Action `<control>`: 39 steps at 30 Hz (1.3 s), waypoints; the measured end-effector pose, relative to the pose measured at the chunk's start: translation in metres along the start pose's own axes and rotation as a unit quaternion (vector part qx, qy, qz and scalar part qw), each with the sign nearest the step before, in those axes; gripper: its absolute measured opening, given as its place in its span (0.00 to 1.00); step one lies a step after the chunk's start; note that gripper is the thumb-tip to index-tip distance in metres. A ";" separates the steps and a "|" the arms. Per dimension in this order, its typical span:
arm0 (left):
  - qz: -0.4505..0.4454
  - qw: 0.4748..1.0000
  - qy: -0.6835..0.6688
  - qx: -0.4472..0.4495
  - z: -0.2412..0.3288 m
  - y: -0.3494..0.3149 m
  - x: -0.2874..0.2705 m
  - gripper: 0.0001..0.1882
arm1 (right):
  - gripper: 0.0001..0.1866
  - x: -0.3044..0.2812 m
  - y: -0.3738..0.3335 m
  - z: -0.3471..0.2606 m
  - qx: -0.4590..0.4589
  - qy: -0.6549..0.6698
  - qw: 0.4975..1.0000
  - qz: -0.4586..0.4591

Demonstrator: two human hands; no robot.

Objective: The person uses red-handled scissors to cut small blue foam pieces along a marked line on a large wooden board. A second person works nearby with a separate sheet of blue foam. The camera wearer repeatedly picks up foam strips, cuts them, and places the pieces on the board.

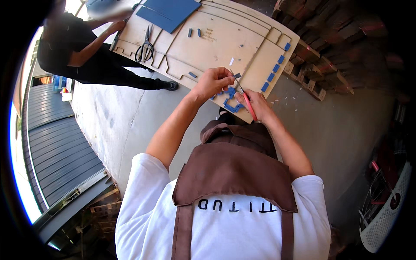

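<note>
My right hand (256, 104) is closed round a pair of red-handled scissors (248, 104), whose blades point up toward my left fingertips. Pinched together, my left hand (213, 83) appears to hold a small dark blue piece (237, 75) at the blades; the fingers partly hide it. Several blue blocks (232, 106) lie in a cluster on the wooden board (221, 52) just below my hands. More blue strips (276, 68) stand in a row along the board's right edge. A white slip (231, 61) rests just beyond the blades.
Black-handled shears (145, 48) and a dark blue sheet (168, 13) lie on the board's far left. Another person (73, 50) stands there, a hand at the board's edge. Wooden pallets (312, 73) are stacked to the right. White scraps dot the floor (288, 103).
</note>
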State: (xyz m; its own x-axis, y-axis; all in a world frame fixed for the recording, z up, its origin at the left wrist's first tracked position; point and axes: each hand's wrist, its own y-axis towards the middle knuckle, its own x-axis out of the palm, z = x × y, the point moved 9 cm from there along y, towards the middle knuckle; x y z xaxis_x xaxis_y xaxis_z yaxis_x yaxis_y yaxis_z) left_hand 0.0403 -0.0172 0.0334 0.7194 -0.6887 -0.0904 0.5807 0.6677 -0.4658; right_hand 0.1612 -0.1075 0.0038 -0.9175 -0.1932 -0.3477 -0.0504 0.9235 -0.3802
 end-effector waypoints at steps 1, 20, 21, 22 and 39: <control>-0.012 1.000 0.015 0.009 0.013 0.009 0.000 0.09 | 0.33 -0.009 0.008 -0.007 0.001 0.000 1.000 0.015; -0.043 0.828 0.504 0.243 0.063 0.173 0.000 0.12 | 0.40 -0.063 0.096 0.018 0.180 -0.149 0.957 0.173; -0.058 0.827 0.501 0.250 0.060 0.182 -0.002 0.12 | 0.38 -0.064 0.103 0.028 0.179 -0.199 0.946 0.185; -0.076 0.831 0.482 0.266 0.061 0.186 -0.005 0.11 | 0.35 -0.059 0.104 0.024 0.187 -0.155 0.958 0.153; -0.142 0.887 0.348 0.268 0.072 0.183 -0.015 0.09 | 0.37 -0.070 0.070 -0.031 0.170 -0.150 0.950 0.215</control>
State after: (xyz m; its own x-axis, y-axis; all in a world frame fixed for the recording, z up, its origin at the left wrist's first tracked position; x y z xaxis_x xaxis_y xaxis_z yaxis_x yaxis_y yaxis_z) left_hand 0.1628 0.1358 0.0125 0.2133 -0.7342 -0.6446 0.9328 0.3492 -0.0891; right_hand 0.2095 -0.0191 0.0278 -0.6682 0.0454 -0.7426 0.4805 0.7884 -0.3842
